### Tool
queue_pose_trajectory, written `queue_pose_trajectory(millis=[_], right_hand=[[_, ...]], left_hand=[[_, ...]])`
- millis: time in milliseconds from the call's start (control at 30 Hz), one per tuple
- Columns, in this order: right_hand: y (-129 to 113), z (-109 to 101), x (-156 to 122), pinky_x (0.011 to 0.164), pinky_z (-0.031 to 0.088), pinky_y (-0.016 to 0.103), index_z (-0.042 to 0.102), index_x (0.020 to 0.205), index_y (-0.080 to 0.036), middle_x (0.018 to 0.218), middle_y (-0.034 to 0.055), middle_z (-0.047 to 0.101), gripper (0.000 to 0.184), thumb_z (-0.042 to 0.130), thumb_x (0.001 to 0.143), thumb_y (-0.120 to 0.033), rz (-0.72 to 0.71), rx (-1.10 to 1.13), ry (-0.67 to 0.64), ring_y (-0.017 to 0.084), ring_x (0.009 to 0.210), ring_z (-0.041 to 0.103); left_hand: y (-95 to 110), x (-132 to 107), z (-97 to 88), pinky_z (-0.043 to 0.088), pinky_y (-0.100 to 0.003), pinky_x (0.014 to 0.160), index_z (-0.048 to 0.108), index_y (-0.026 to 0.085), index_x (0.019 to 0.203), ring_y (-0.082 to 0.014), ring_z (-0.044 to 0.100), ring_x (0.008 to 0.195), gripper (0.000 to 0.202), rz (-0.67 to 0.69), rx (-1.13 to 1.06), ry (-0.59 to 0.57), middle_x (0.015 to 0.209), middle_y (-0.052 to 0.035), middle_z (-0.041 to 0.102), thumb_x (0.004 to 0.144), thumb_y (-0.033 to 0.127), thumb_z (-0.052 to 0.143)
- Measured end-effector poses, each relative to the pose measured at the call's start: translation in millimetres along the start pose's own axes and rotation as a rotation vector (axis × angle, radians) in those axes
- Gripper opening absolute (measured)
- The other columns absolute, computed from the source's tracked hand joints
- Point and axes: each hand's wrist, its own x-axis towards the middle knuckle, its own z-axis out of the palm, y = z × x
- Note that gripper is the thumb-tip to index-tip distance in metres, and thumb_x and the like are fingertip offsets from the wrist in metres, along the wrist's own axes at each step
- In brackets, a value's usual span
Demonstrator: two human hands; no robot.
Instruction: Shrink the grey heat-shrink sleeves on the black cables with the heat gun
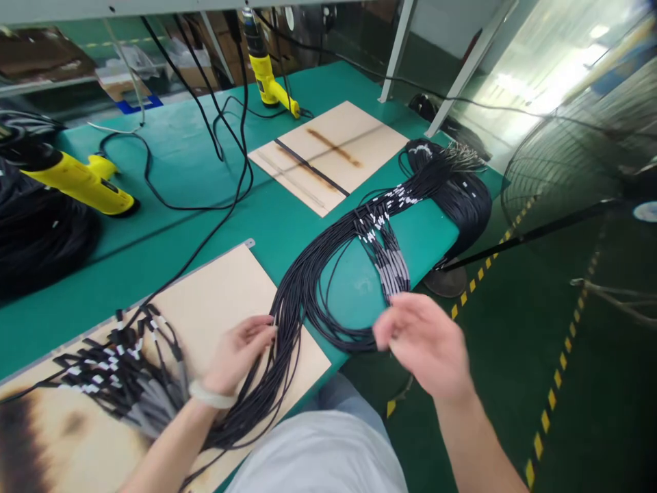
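A long bundle of thin black cables runs across the green bench mat and loops towards the far right. Its black connector ends with white markers lie fanned out on a pale wooden board. My left hand is at the board's right side, its fingers closed around strands of the bundle. My right hand hangs just above the cables at the bench's front edge. Its fingers are spread and slightly blurred, close to grey-sleeved cable sections, and nothing shows in its grip.
Two yellow heat guns with black cords stand on the bench, left and far. A scorched wooden board lies beyond the cables. A black cable coil sits at the left; a standing fan is on the right.
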Motion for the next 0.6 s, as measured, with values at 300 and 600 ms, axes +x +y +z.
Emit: queue_pose_trajectory(millis=[300, 600], right_hand=[[134.3, -92.8, 116.1, 0.090, 0.045, 0.048, 0.055, 0.106, -0.011, 0.112, 0.0209, 0.060, 0.057, 0.064, 0.062, -0.046, 0.152, -0.432, 0.561, 0.032, 0.105, 0.057], [141.7, -91.7, 173.5, 0.092, 0.042, 0.051, 0.062, 0.095, -0.007, 0.099, 0.0210, 0.064, 0.055, 0.072, 0.054, -0.042, 0.263, -0.298, 0.280, 0.039, 0.104, 0.056]], left_hand=[[21.1, 75.2, 149.5, 0.045, -0.025, 0.059, 0.063, 0.009, 0.100, -0.0193, 0.064, 0.077, 0.045, -0.155, -0.154, -0.277, 0.095, -0.0135, 0.068, 0.060, 0.023, 0.076], [52.4, 146.8, 259.7, 0.049, -0.036, 0.079, 0.060, 0.011, 0.096, -0.0183, 0.061, 0.089, 0.023, -0.127, -0.320, -0.035, 0.101, -0.0082, 0.064, 0.081, 0.029, 0.062]])
